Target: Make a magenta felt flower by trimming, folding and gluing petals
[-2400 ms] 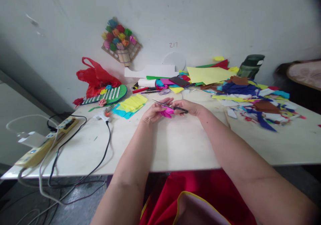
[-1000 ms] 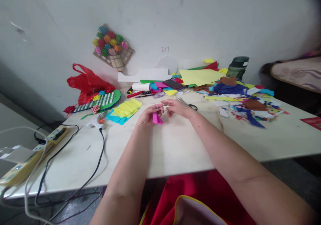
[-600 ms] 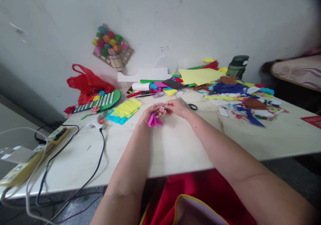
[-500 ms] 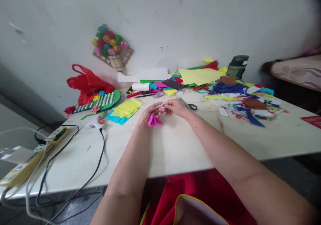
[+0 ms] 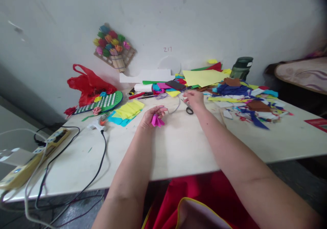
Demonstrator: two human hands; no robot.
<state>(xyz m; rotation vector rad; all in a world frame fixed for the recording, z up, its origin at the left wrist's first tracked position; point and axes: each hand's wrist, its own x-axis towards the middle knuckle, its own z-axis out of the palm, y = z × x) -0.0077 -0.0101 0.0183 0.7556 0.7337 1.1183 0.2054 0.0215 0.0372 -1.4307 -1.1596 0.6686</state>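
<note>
Pinched in my left hand (image 5: 154,115) is a magenta paper flower (image 5: 157,121), its petals pointing down toward the table. A thin pale string (image 5: 177,107) curves from near my left fingertips toward my right hand (image 5: 193,99). My right hand is raised to the right and farther back, over the scissors; its fingers are bent together, and what they hold is too small to make out. The black scissor handle (image 5: 189,111) shows just below it, while the blades are mostly covered.
Yellow paper sheets (image 5: 129,109) lie left of my hands, near a glue gun (image 5: 97,124) with its cord. Pens (image 5: 144,95) and a dark phone-like object (image 5: 175,85) lie behind. Paper scraps (image 5: 237,89) heap up at the right by a green bottle (image 5: 241,68).
My right hand has moved away from my left, rightward and back, and the string now curves between them. The scissor handle has shifted slightly left. My left hand stays with the magenta flower.
</note>
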